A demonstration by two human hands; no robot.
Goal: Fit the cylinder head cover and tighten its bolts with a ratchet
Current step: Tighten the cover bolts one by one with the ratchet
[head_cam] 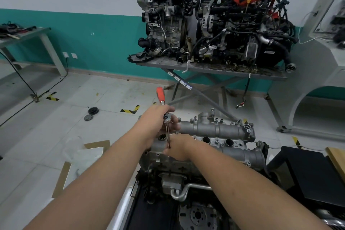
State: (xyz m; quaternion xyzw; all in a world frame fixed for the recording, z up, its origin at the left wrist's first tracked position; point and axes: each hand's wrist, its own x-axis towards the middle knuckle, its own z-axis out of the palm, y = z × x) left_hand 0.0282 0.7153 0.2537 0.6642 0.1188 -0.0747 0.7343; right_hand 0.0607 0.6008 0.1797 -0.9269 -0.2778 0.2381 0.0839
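Over the cylinder head cover (pixel 218 132), no writing is legible; left hand (pixel 160 119) grips the ratchet (pixel 162 104) head, right hand (pixel 177 148) pinches its extension bar (pixel 167 132).

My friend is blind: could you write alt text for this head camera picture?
A person's left hand grips the head of an orange-handled ratchet while the right hand steadies its extension bar over a grey cylinder head cover. Two other engines sit on a table behind.

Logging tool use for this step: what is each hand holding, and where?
Left hand grips the ratchet at its head; right hand pinches the extension bar near its lower end.
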